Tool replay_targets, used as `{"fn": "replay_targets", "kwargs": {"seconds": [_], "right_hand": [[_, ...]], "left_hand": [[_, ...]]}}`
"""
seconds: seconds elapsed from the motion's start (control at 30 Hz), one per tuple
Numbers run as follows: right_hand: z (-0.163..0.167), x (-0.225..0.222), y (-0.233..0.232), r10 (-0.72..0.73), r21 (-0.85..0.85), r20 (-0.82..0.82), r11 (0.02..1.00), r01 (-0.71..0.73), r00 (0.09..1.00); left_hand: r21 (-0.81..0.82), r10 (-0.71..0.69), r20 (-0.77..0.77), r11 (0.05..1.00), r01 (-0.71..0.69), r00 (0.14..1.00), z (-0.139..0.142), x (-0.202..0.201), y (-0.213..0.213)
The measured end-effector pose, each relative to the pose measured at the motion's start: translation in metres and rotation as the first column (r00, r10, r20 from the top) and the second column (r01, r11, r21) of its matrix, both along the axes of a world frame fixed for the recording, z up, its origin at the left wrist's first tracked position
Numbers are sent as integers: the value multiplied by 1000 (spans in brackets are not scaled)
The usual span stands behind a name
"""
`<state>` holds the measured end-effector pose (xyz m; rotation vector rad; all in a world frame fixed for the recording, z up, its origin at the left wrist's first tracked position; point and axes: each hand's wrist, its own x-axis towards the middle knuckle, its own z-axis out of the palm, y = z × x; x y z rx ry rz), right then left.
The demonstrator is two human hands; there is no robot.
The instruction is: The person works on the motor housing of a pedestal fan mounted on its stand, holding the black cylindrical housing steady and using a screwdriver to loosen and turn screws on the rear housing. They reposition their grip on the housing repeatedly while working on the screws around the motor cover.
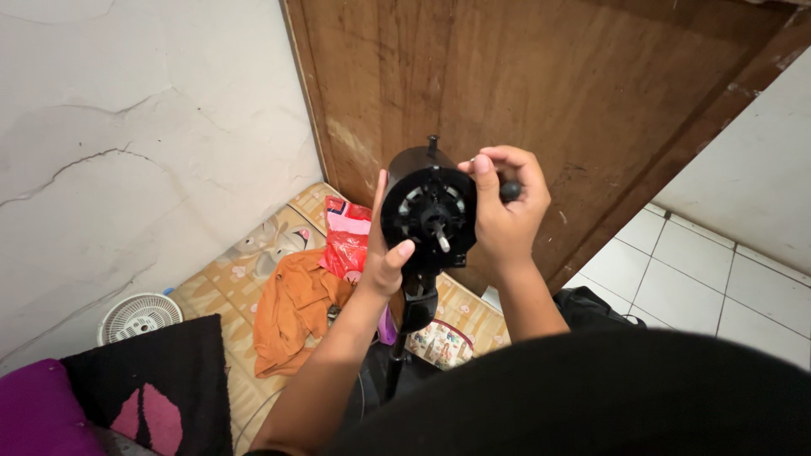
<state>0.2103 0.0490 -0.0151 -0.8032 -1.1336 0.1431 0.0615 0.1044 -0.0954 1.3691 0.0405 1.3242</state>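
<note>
A black fan motor housing (427,207) on a black stand (404,338) faces me, its bare metal shaft sticking out at the middle. My left hand (384,253) grips the housing's left side, thumb on its lower front edge. My right hand (504,211) is closed around the housing's right side, where a small black knob (510,191) shows between the fingers. A short black pin (433,143) stands on top of the housing.
A brown wooden door (541,93) stands right behind the fan. A cracked white wall (144,127) is at left. On the patterned mat lie an orange cloth (291,308), a red bag (348,239) and a white fan grille (139,315). White floor tiles (710,287) are at right.
</note>
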Motion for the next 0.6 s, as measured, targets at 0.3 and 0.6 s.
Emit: {"fn": "replay_targets", "kwargs": {"seconds": [0.3, 0.6], "right_hand": [[7, 2, 1, -227, 107, 211, 972, 209, 951], [22, 8, -28, -183, 97, 518, 983, 155, 836]], "left_hand": [[45, 59, -26, 997, -58, 998, -1, 3, 15], [50, 31, -15, 998, -30, 999, -1, 5, 8]]}}
